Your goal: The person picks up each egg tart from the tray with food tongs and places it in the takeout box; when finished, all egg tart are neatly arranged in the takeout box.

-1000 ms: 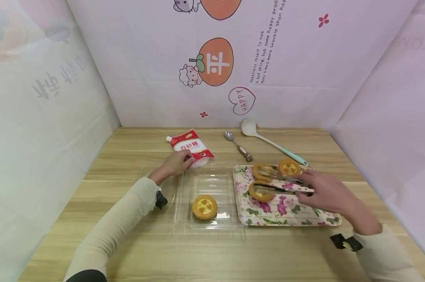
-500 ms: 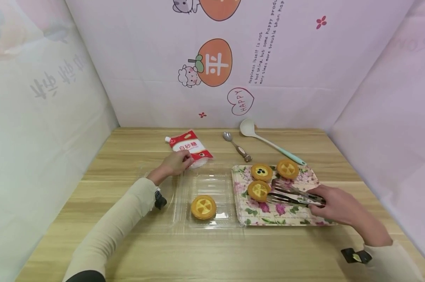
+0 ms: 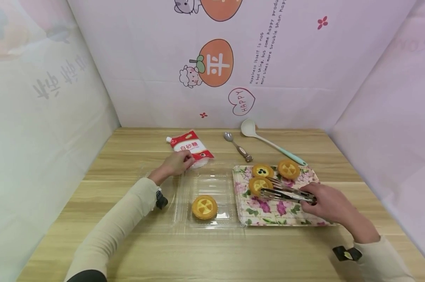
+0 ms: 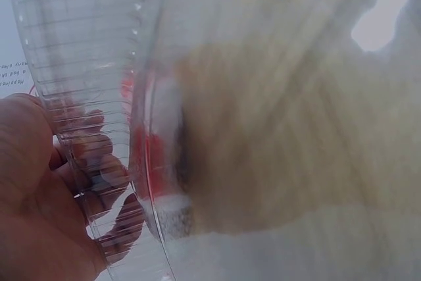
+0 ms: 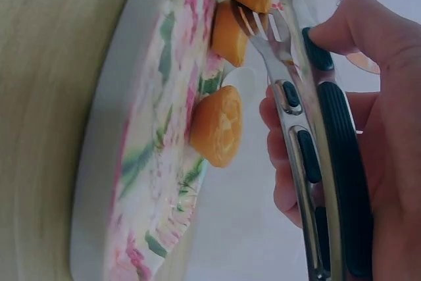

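Note:
My left hand [image 3: 175, 162] grips the edge of the clear plastic clamshell box [image 3: 214, 183], its curled fingers showing through the plastic in the left wrist view. One egg tart [image 3: 204, 207] sits in the box. My right hand [image 3: 326, 203] holds metal tongs [image 5: 332, 156] with dark grips over a floral tray [image 3: 265, 215]. The tongs' forked tips stand on either side of the tray's front egg tart [image 3: 257, 185]; whether they squeeze it I cannot tell. Behind it lie a tart with dark berries [image 3: 262, 171] and another egg tart [image 3: 288, 169].
A red and white bag of sugar [image 3: 191, 145] lies just behind my left hand. Farther back are a small spoon [image 3: 240, 149] with a brown handle and a white ladle [image 3: 269, 141] with a mint handle. Printed cloth walls enclose the wooden table [image 3: 212, 254].
The tongs first drew back right from the tarts, then came in again around the front tart, which now sits slightly farther back. My left hand has stayed in place.

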A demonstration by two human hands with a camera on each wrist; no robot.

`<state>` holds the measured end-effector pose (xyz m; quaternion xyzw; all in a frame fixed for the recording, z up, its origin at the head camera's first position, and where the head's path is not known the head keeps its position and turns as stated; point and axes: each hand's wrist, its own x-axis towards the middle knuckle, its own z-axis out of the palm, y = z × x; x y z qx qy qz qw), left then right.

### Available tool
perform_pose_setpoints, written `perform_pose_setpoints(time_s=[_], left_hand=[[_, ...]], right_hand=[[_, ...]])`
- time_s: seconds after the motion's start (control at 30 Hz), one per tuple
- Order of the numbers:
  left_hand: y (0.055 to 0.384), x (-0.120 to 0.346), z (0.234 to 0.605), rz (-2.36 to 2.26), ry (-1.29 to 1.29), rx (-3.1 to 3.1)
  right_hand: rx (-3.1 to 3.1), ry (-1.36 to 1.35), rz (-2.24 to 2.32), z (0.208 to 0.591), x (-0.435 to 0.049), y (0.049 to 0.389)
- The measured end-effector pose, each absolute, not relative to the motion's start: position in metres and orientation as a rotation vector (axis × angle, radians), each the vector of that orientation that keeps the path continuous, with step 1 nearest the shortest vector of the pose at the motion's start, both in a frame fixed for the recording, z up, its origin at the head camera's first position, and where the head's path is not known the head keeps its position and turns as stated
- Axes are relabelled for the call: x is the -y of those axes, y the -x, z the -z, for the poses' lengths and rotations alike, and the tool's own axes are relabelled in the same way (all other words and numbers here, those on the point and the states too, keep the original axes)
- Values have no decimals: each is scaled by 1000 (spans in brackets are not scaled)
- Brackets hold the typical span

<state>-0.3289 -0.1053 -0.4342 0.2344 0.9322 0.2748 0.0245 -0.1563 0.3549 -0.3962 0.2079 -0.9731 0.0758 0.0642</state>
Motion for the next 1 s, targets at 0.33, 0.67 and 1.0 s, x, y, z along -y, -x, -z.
perform_pose_setpoints(time_s=[0.33, 0.67, 1.0], left_hand=[[327, 109, 434, -857, -710, -2883], [330, 107, 437, -874, -726, -2885], [330, 106, 439, -867, -720, -2900]], right_hand=[[2827, -677, -186, 365, -336, 158], [2638, -1013, 110, 335, -266, 171], [2687, -1123, 398, 327, -213, 174]])
